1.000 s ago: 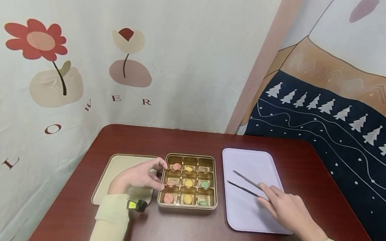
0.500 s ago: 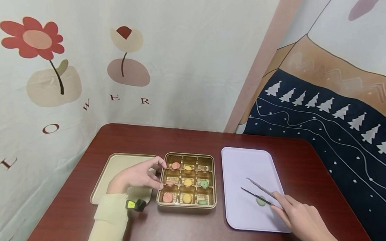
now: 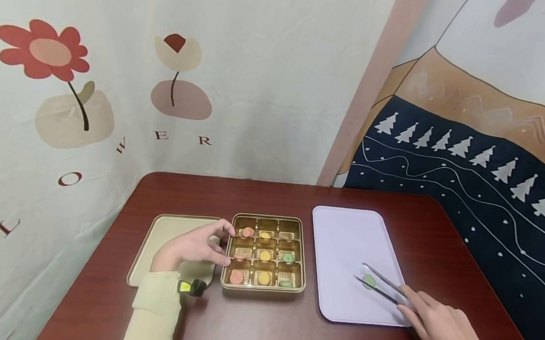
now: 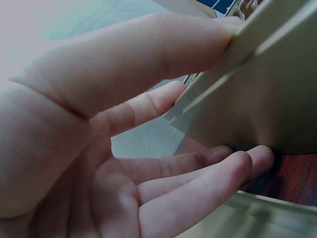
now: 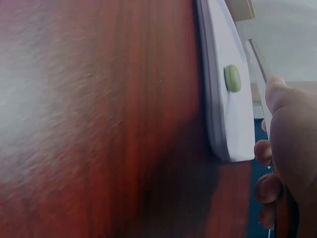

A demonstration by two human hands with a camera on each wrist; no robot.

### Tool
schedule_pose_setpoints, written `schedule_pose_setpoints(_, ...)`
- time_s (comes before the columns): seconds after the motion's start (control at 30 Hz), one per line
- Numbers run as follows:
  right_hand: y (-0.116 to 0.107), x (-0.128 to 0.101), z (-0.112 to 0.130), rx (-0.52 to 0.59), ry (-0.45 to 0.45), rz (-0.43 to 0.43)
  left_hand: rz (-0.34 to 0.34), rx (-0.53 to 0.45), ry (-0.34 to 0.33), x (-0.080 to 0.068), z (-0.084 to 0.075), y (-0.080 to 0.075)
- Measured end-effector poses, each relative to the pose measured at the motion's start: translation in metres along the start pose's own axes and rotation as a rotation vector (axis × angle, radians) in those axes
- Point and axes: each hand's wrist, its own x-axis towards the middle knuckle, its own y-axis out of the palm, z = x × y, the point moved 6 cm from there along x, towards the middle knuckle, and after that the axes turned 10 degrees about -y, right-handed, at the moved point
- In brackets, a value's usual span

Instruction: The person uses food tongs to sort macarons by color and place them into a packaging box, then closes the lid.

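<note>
My left hand [image 3: 197, 246] holds the left side of a gold box [image 3: 263, 289] with thumb and index finger at its rim. In the left wrist view the other fingers [image 4: 198, 196] reach along the box's underside. The box has compartments holding small macarons: pink at left, yellow in the middle, green at right; the back right one holds none. My right hand [image 3: 446, 322] grips metal tongs [image 3: 389, 284], their arms spread above a green macaron [image 3: 370, 278] on a lilac tray [image 3: 343, 237]. In the right wrist view the macaron [image 5: 232, 78] stands apart from the tongs [image 5: 261, 62].
A pale gold lid or tray [image 3: 168, 228] lies left of the box, partly under my left forearm. All of this stands on a dark red wooden table [image 3: 263, 325]. A printed curtain [image 3: 277, 87] hangs behind the table.
The right hand has drawn the tongs back to the right and nearer the person, bringing the green macaron into sight between their arms. The left hand stays at the box.
</note>
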Motion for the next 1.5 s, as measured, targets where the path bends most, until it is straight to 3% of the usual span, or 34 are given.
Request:
schedule_pose_setpoints(0.2,0.004,-0.011,-0.007,-0.006,0.042,0.087,-0.004,0.004,-0.004,-0.001,-0.001,-0.001)
schedule_pose_setpoints(0.47,0.01,-0.017,-0.01,0.01,0.057,0.13,-0.011,0.024,-0.003,-0.001,-0.002,-0.003)
schedule_pose_setpoints(0.9,0.011,-0.019,-0.006,-0.025,-0.013,0.033,-0.017,0.014,0.0,0.0,-0.002,-0.002)
schedule_pose_setpoints(1.5,0.01,-0.02,-0.005,-0.034,-0.016,0.022,-0.003,0.019,0.018,-0.001,-0.003,0.0)
